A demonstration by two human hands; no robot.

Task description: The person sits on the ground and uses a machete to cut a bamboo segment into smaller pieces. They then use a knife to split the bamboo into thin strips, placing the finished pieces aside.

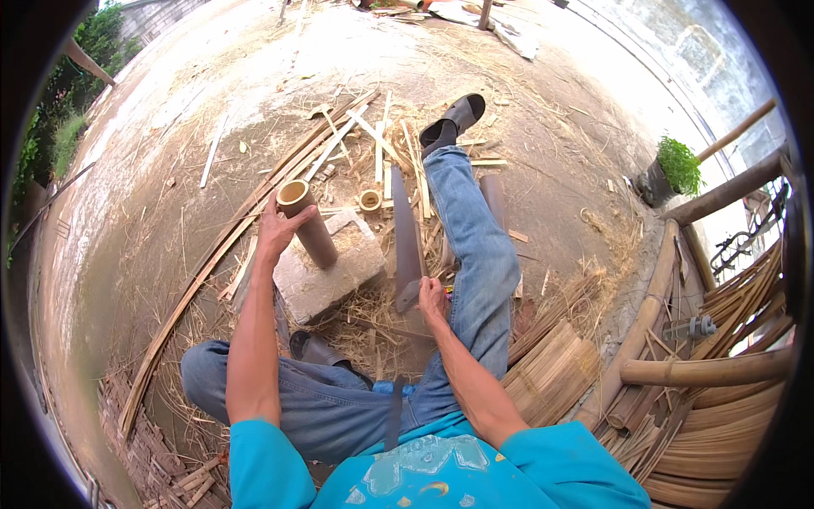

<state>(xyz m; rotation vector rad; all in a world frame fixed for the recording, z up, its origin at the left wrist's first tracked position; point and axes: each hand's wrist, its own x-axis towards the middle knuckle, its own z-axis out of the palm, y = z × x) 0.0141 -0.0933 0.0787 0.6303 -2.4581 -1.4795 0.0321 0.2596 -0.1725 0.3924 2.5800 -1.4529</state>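
Bamboo tube (307,222): a short hollow section standing tilted on the stone block (326,270), near its far left corner; judged stiff, light and smooth-skinned, likely to roll if let go.
Left hand (278,229): wrapped around the tube's upper part just under the open rim, a sound place to steady it.
Right hand (431,299): closed on the handle of a long dark blade (405,242), which lies beside the block's right edge; judged heavy and sharp.
Containers: a potted plant (670,174) well apart at the right; the tube looks empty.
Small bamboo ring (370,200): on the ground past the block's far edge.
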